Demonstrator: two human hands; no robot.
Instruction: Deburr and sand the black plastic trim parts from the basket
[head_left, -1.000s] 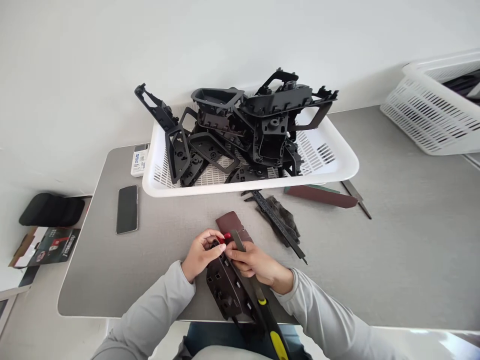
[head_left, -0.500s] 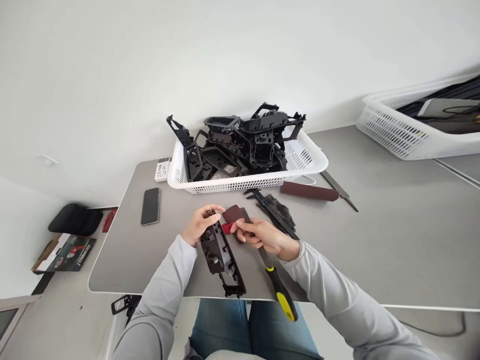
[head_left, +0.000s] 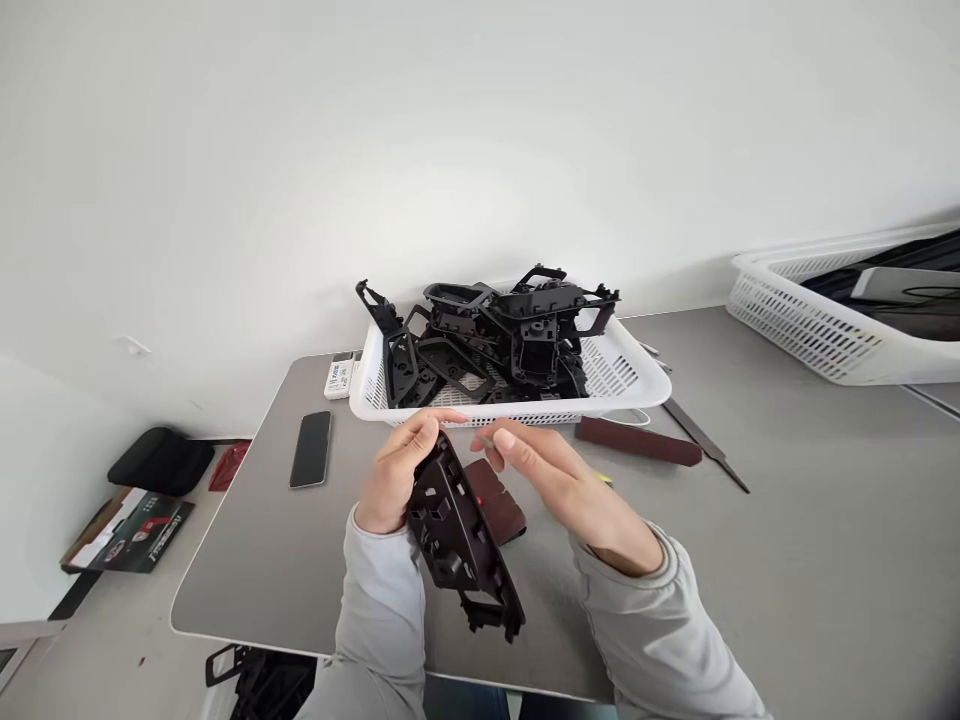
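A black moulded plastic trim panel (head_left: 459, 535) is held in the left grip (head_left: 391, 480), which is closed around its upper end. The long axis runs from 11 o'clock to 5 o'clock, with the free end directed toward 5 o'clock from the grip. The right grip (head_left: 562, 490) is held wide, fingers extended, at 3 o'clock from the panel and just apart from it, above a maroon abrasive sanding pad (head_left: 499, 515) on the desk (head_left: 247, 570).
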